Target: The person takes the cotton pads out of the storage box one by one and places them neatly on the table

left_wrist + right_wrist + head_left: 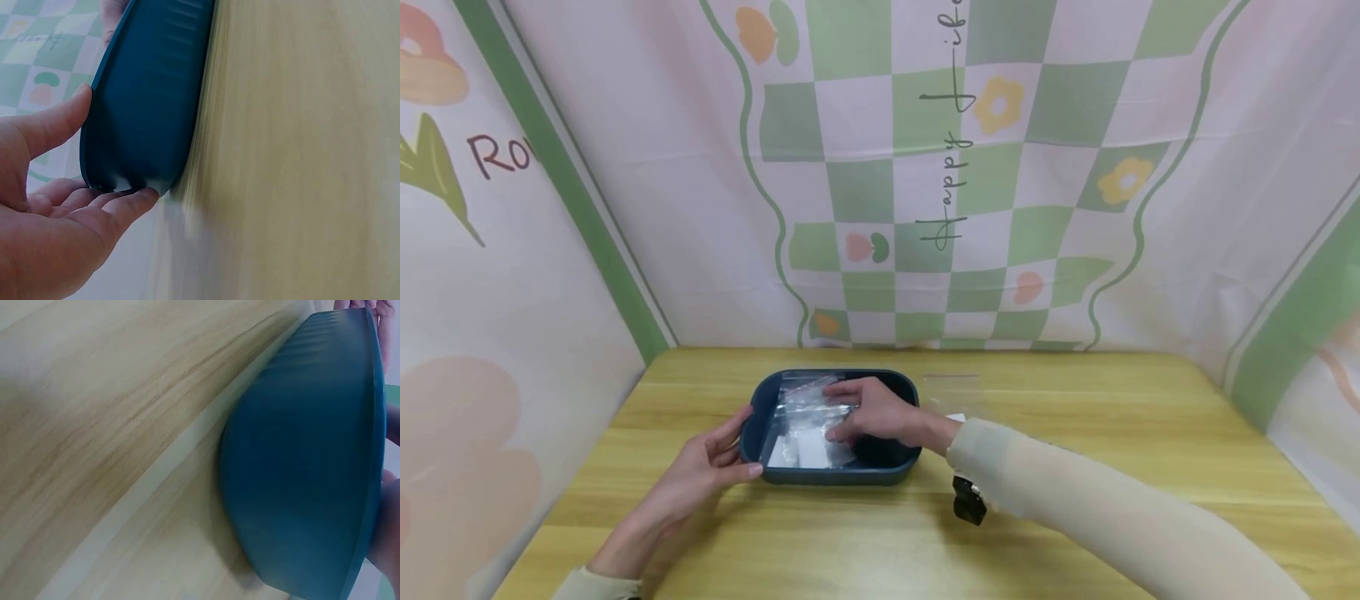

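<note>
Nearest the camera, along the right forearm, a cream sleeve (1112, 508) with a black wrist device (968, 500) below its cuff. At the end of that arm, right hand (876, 410) inside a dark blue tray (842, 477), thumb and forefinger parted at the clear zip bags (805, 407); impossible to tell whether pinching any plastic or only touching it. Opposite, left hand (700, 473) grasping the tray by its end, thumb on the near side of the rim, fingers curled against the end wall. Between both hands, the tray on a wood-grain table (880, 546), bags overlapping in the half nearer the left fingers, white pieces (811, 450) showing through the plastic. Just beyond the right wrist, outside the tray, another clear bag (951, 388), partly hidden by the forearm. Farther out, past both hands and the table's far edge, a printed cloth (921, 183) with green-and-white checks, flowers and sideways script.
</note>
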Available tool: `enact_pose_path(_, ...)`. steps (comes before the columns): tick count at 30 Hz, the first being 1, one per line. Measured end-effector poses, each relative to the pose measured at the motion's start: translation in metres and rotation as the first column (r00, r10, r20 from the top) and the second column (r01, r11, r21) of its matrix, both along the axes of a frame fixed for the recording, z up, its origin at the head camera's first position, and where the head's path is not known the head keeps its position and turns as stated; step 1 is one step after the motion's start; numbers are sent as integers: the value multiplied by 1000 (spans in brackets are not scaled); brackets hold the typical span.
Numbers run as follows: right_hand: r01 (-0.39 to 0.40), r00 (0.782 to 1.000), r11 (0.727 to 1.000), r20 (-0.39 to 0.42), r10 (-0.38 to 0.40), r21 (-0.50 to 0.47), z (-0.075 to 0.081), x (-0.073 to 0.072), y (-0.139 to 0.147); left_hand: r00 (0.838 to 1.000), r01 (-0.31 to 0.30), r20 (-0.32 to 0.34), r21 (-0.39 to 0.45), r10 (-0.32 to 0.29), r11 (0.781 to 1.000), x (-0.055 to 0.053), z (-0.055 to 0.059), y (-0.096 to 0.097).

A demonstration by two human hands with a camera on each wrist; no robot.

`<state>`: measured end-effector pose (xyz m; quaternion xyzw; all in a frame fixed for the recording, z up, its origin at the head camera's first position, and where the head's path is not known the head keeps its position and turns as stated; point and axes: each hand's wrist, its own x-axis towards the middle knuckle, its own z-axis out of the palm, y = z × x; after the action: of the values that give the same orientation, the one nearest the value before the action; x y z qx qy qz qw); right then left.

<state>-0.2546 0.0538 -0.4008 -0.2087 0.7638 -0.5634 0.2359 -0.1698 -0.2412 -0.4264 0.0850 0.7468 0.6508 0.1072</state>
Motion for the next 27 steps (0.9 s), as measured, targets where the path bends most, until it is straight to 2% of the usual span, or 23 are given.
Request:
enact_pose_path(6,-12,1000,999,-11,13,42,0,2,-3,1000,6,11,17,-6,1000,0,0,1)
enact_pose_path(11,10,998,996,-64,-4,94,1,0,-2,1000,7,6,10,-7,1000,0,0,1)
enact_pose_path(18,-15,994,994,-104,26,104,6,-2,5,1000,4,7,2,-4,1000,1,1,1)
enact_pose_path(27,24,982,989,-189,4,149,14,-2,16,1000,4,15,17,-4,1000,1,0,1)
